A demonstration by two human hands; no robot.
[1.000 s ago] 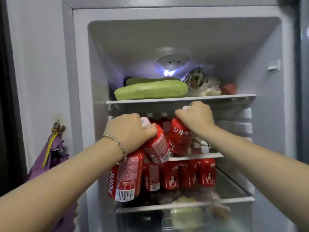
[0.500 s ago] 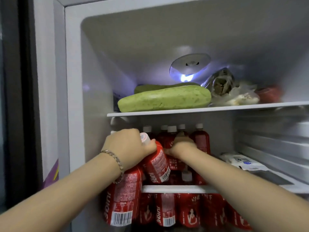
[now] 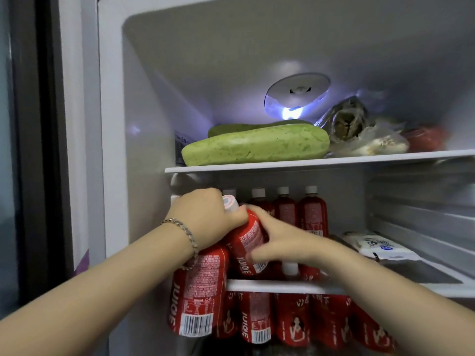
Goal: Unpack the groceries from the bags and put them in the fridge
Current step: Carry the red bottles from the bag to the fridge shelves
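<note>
White fridge interior [image 3: 231,60] fills pretty much the whole view, door open, little round light glowing at the back. Top glass shelf [image 3: 308,163] has a long pale-green gourd [image 3: 257,147] lying flat, with some clear plastic bags of food [image 3: 359,134] next to it.

Middle shelf [image 3: 282,285] is where the action is. A row of red juice bottles with white caps [image 3: 298,214] stands upright at the back. The left hand [image 3: 205,219] is clamped around the necks of two more red shrink-labelled juice bottles: one hanging down in front of the shelf edge [image 3: 198,294], the other tilted [image 3: 246,242] over the shelf front. The right hand [image 3: 280,242] is on that tilted bottle's body, fingers wrapped partway round it, looks like it's about to take it and stand it up.

What I'd worry about: two bottles pinched by the necks in one hand is a sketchy grip, and the hanging one could slip while the other gets pulled free. Also that shelf is getting crowded, so shoving another one in could knock the back row over like dominoes.

Hard to see: the right hand is motion-blurred, so I can't tell how firm its grip is. Lower shelf bottles [image 3: 295,319] are cut off at the bottom. The white packet [image 3: 380,247] on the right is unreadable, and the grocery bags aren't in view at all.
</note>
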